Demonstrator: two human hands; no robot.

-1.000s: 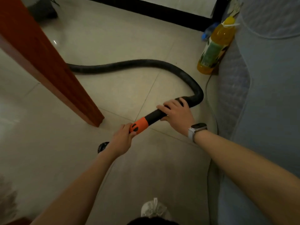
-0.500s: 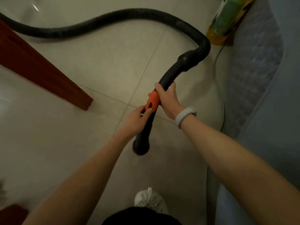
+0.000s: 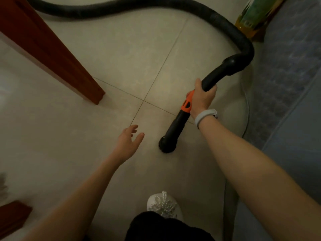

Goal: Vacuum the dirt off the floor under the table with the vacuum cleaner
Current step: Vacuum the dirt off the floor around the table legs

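Observation:
A black vacuum hose (image 3: 121,7) snakes across the top of the view and bends down into a rigid black handle (image 3: 217,73) with an orange collar (image 3: 186,105). My right hand (image 3: 202,99) grips that handle just above the collar. The round black nozzle end (image 3: 167,142) points down at the beige floor tiles (image 3: 121,49). My left hand (image 3: 128,143) hovers to the left of the nozzle with its fingers spread, holding nothing. A red-brown wooden table leg (image 3: 57,56) slants to the floor at the left. No dirt is plainly visible on the tiles.
A yellow bottle with a green label (image 3: 255,16) stands at the top right against a blue-grey quilted fabric surface (image 3: 291,84). A thin cord (image 3: 247,108) runs along that edge. My white shoe (image 3: 164,204) is at the bottom centre. Another red-brown wooden piece (image 3: 12,214) sits bottom left.
My left hand has let go of the orange collar and moved down and left, away from the nozzle. My right hand still grips the handle, now farther right in the view.

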